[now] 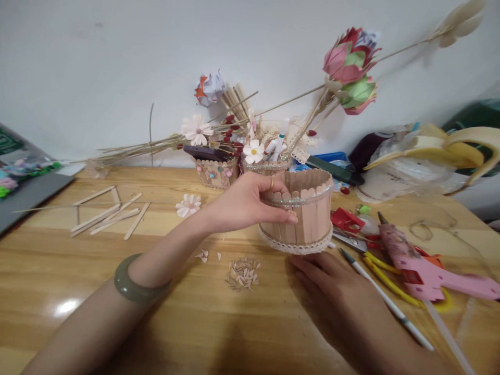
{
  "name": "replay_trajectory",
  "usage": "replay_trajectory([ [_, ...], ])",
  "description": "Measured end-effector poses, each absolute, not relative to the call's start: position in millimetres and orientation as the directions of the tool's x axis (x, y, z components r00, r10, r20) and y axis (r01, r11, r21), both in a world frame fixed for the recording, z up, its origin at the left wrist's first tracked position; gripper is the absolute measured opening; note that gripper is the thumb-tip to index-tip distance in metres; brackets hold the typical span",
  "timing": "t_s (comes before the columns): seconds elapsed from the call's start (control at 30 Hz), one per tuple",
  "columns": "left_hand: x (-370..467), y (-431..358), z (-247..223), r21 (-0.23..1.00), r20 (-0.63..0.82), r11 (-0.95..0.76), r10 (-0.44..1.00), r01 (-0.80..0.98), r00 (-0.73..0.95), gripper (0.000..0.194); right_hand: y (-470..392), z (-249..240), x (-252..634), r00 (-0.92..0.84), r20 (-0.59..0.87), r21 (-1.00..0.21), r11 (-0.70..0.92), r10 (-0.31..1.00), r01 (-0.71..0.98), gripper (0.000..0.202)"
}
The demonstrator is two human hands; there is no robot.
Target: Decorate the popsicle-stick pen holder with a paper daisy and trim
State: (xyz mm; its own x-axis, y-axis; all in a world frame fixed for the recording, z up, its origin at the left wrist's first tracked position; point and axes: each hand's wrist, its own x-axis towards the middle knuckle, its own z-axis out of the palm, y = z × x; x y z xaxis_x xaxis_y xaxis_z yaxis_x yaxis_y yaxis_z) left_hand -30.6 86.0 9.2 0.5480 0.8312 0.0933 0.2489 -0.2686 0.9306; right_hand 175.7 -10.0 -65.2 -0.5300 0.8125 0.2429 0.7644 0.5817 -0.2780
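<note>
My left hand [260, 203] grips a round pot made of craft sticks [304, 221], thumb on its outer wall and fingers over the rim. Sparkly trim circles the pot near the top, and white lace edges its base. The pot is raised slightly off the table and a little tilted. Just below it, my right hand [332, 284] rests low over the tabletop with fingers stretched forward, holding nothing that I can see. Left of that hand lies a small pile of pale wooden chips [244, 274]. A white flower [188, 205] lies flat behind my left forearm.
Pink glue gun [425, 271], yellow-handled scissors [385, 268] and a white pen [390, 302] lie at right. Loose craft sticks [97, 221] are at left. Behind stand a decorated stick basket [216, 174] and paper flowers [351, 57]; tape rolls [476, 151] sit back right.
</note>
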Motion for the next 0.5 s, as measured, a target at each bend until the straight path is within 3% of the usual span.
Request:
replay_trajectory([
  [0.3,-33,85,13,0.9,0.142,-0.361,0.772,0.244,0.619,0.016,-9,-77,174,-0.512,0.182,-0.316,0.543,0.839,0.778,0.021],
  [0.5,-38,82,15,0.754,0.215,-0.583,0.653,0.301,0.726,0.015,-34,-65,186,-0.497,0.226,-0.362,0.546,0.838,0.755,0.016],
])
